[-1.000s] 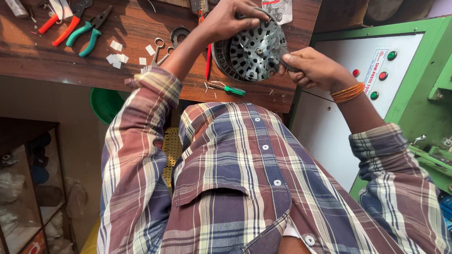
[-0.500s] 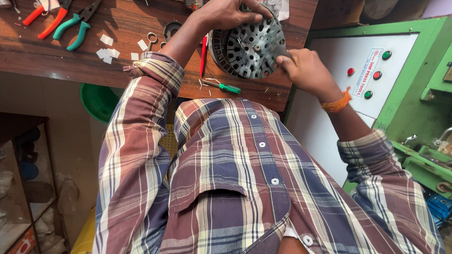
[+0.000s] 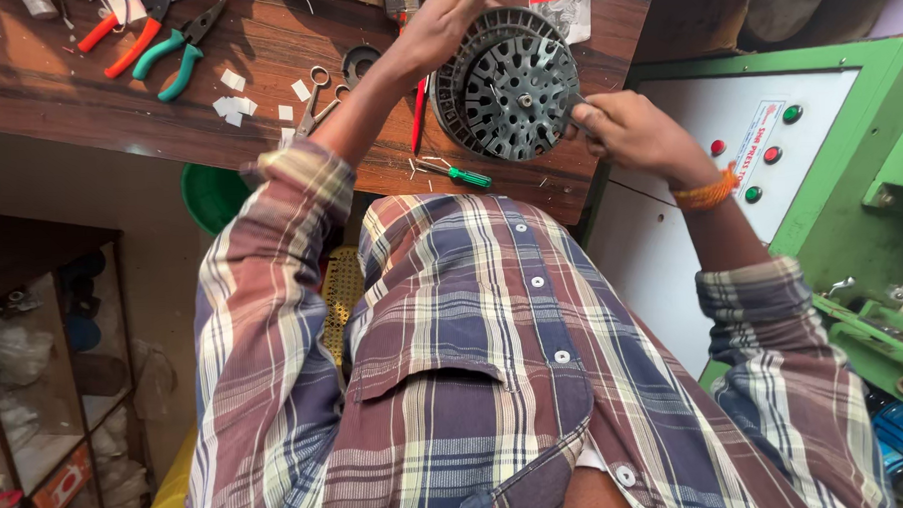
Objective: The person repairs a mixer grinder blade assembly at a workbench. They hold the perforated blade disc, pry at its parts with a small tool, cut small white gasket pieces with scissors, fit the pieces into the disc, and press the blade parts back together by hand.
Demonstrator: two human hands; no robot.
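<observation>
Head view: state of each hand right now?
Left hand: closed on the rim of the round slotted metal disc, holding it up over the wooden bench.
Right hand: closed, fingers pinched at the disc's edge; any tool in it cannot be told.

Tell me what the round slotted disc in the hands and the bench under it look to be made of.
Slotted disc: probably metal, dull dark grey, with crisp punched slots and thin stacked ribs at the rim; coated plastic cannot be ruled out. The left hand grips its top edge; the right hand is at its side. Bench: wood, reddish brown, visible grain and a slight sheen, likely varnished.
</observation>
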